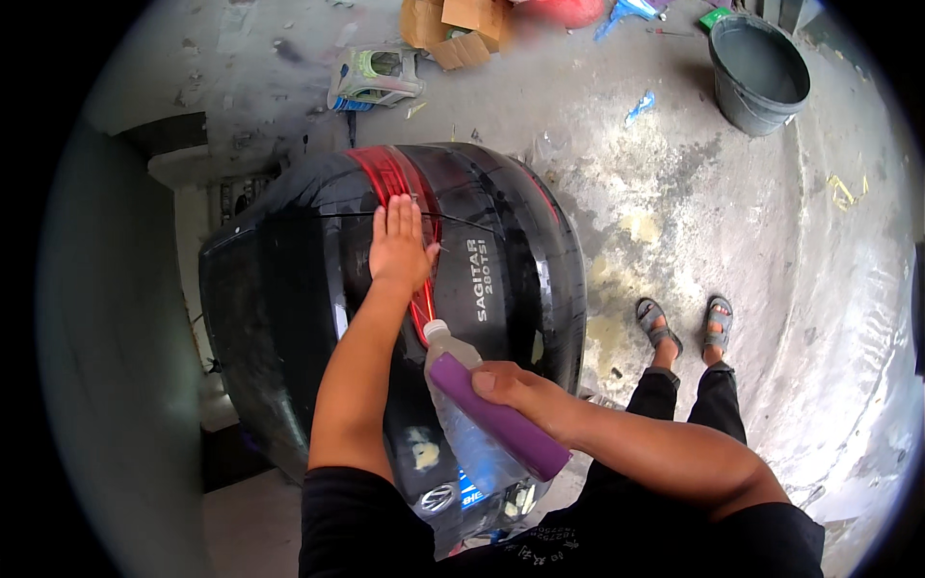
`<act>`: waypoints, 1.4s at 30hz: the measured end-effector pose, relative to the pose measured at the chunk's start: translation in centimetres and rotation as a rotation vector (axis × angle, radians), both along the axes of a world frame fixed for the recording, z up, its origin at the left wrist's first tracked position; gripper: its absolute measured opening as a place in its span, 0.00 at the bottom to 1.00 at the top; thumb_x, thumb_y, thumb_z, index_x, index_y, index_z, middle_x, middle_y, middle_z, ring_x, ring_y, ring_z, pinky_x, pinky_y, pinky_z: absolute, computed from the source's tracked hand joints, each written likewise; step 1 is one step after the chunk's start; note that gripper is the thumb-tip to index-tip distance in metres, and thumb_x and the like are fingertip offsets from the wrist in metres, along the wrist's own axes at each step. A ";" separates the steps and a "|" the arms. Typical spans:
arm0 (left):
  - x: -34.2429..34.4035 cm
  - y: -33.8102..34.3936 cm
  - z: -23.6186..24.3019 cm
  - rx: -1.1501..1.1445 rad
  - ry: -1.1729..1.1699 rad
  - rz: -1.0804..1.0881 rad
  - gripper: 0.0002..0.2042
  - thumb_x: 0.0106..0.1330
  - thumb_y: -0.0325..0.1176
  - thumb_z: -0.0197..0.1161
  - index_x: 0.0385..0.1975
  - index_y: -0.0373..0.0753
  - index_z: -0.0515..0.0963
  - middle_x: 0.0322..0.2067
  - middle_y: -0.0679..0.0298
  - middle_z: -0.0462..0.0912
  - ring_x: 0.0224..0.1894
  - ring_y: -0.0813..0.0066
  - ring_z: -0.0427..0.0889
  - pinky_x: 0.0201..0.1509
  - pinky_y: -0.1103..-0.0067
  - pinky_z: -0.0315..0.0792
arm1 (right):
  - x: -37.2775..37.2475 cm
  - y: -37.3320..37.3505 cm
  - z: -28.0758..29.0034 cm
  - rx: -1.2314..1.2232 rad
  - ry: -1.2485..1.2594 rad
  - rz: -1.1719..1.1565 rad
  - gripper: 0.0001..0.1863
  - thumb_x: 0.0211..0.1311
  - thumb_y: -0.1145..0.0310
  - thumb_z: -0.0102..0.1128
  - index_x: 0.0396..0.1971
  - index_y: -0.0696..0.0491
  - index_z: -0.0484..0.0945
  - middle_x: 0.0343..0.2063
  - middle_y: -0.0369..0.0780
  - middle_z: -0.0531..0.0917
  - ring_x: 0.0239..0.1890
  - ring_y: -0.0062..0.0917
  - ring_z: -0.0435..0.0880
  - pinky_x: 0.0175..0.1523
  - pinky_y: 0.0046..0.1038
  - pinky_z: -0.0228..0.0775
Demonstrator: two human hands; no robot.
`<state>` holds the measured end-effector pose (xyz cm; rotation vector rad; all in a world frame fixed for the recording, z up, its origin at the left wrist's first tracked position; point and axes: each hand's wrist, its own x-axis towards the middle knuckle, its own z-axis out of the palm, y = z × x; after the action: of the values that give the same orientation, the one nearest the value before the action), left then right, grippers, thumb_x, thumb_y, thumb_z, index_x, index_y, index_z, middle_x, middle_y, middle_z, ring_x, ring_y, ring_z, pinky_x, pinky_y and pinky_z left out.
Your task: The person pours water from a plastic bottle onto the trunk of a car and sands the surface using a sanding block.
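The rear of a black car [279, 279] lies in front of me, with a long red tail light [385, 173] across it. My left hand [400, 246] rests flat over the light and the paint beside it, fingers stretched forward and close together. Anything under the palm is hidden. In my right hand [515, 390] are a clear plastic bottle [448, 348] with a whitish cap and a long purple block [511, 424], gripped side by side. The bottle tilts, its capped end near the tail light. My right fingers are mostly hidden behind the two things.
A dark bucket [761, 77] stands on the stained concrete floor [665, 173] at the far right. Beyond the car are a paint-smeared plastic stool [376, 77] and a torn cardboard box [462, 29]. A pale filler patch [424, 455] marks the car near me.
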<state>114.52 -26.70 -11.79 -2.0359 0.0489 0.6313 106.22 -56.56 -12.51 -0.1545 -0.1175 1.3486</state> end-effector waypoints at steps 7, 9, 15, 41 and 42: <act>-14.8 -2.8 -0.4 0.051 0.257 -0.131 0.42 0.68 0.61 0.51 0.74 0.37 0.55 0.77 0.53 0.46 0.79 0.53 0.40 0.80 0.61 0.37 | -0.4 0.0 -0.8 -0.061 0.092 0.078 0.34 0.66 0.41 0.58 0.51 0.61 0.74 0.36 0.37 0.79 0.35 0.18 0.79 0.40 0.23 0.72; -13.3 -2.3 -0.8 0.033 0.232 -0.145 0.41 0.68 0.61 0.51 0.73 0.38 0.57 0.76 0.54 0.48 0.79 0.54 0.40 0.80 0.59 0.37 | -0.3 0.3 -0.9 -0.076 0.107 0.080 0.35 0.66 0.41 0.58 0.51 0.62 0.74 0.36 0.37 0.79 0.35 0.18 0.78 0.40 0.23 0.72; 2.4 0.1 -3.4 0.060 0.252 -0.024 0.28 0.76 0.48 0.42 0.73 0.44 0.60 0.76 0.68 0.55 0.79 0.61 0.41 0.79 0.55 0.33 | 0.4 1.0 -2.9 -0.091 0.068 -0.057 0.33 0.66 0.41 0.59 0.49 0.60 0.75 0.35 0.35 0.79 0.35 0.15 0.78 0.39 0.21 0.71; -0.7 -0.4 4.4 0.146 -0.198 0.118 0.43 0.72 0.64 0.41 0.74 0.32 0.53 0.76 0.50 0.49 0.79 0.55 0.42 0.79 0.57 0.35 | 2.5 1.3 2.7 -0.079 0.034 -0.005 0.32 0.68 0.41 0.54 0.52 0.58 0.73 0.35 0.36 0.79 0.34 0.16 0.77 0.38 0.20 0.69; -1.8 -0.7 4.6 0.112 -0.193 0.085 0.42 0.71 0.63 0.43 0.74 0.33 0.54 0.76 0.50 0.50 0.79 0.55 0.42 0.79 0.56 0.36 | 2.6 1.2 2.9 -0.095 0.047 -0.002 0.32 0.68 0.41 0.54 0.52 0.58 0.73 0.34 0.36 0.79 0.34 0.16 0.77 0.38 0.20 0.69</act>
<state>112.71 -27.38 -7.21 -1.9888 -0.1831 0.4766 108.85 -55.39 -9.56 -0.2031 -0.0136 1.3557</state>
